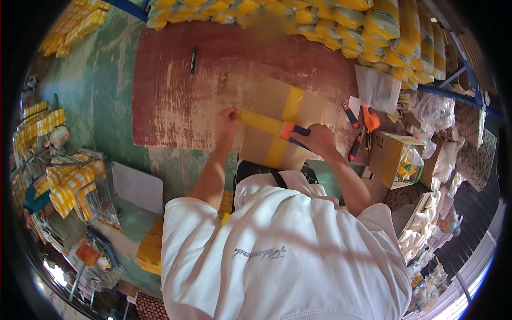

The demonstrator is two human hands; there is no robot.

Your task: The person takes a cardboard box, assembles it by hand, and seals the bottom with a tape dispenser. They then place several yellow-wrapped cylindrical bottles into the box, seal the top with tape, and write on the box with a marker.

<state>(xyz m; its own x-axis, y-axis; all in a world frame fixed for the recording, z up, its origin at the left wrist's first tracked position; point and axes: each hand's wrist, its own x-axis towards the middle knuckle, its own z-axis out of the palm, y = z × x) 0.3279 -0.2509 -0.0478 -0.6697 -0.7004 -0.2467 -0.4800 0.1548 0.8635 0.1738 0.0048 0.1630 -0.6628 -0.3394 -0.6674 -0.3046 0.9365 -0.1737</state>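
A cardboard box (256, 140) lies before me at the near edge of a worn red tabletop (172, 88). One band of yellow packing tape (294, 105) runs along its top. Across it stretches a strip of yellow tape (262, 121). The fingers of my left hand (228, 122) hold the strip's free end at the box's left edge. My right hand (321, 140) grips the handle of an orange and dark blue tape dispenser (287, 130), over the box's right half. The tape roll is mostly hidden by the dispenser and hand.
A black marker (193, 60) lies at the table's back left. Right of the box are red-and-black knives (354, 147), an orange tape dispenser (370, 119) and an open carton (386, 160). Stacked yellow-taped packages (352, 28) line the back. A cart (86, 192) holds taped parcels at left.
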